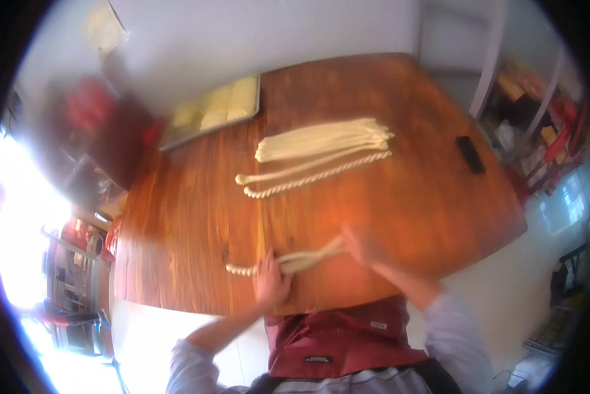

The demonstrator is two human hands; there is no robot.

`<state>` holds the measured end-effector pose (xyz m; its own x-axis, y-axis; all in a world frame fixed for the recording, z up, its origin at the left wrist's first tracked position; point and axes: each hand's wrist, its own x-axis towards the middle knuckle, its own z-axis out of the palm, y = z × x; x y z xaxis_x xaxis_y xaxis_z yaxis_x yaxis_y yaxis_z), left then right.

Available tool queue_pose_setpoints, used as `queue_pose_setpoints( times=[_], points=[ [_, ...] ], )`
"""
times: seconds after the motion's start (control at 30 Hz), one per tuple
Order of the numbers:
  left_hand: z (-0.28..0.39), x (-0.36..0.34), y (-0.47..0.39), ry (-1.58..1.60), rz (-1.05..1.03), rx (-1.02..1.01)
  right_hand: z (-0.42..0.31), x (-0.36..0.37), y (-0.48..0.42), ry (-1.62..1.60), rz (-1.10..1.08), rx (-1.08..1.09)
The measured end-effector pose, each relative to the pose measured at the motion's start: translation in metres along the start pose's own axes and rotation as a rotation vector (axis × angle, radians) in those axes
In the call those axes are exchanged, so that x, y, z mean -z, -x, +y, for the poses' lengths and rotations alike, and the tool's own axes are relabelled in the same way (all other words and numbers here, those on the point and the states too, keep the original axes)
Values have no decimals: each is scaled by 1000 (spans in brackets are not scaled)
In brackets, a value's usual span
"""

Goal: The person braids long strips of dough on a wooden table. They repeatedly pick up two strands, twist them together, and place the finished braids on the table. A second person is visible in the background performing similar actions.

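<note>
Near the front edge of the wooden table lie pale dough strands (304,262), twisted at the left end and apart further right. My left hand (271,280) rests on the strands beside the twisted part. At their right end, my right hand (358,246) is blurred, with its fingers closed on the strand ends. Farther back, one finished-looking dough twist (319,175) lies beside a plain dough rope (304,166). Behind them is a bundle of dough strips (319,139) laid side by side.
A metal tray (211,132) holding pale yellow dough pieces sits at the back left of the wooden table (423,212). A dark oblong object (470,154) lies near the right edge. Shelves with mixed items stand beyond on the right.
</note>
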<state>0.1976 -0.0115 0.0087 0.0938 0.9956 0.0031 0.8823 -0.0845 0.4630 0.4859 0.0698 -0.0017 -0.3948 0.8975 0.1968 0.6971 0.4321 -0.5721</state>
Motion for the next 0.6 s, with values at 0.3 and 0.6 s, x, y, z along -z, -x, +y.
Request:
queue_pose_setpoints(
  times=[0.3,0.6],
  points=[
    [21,11,39,-136,-102,-249,-15,-7,39,58,99,253],
    [10,-15,-45,-255,19,-364,-28,-10,7,128,246,239]
  ],
)
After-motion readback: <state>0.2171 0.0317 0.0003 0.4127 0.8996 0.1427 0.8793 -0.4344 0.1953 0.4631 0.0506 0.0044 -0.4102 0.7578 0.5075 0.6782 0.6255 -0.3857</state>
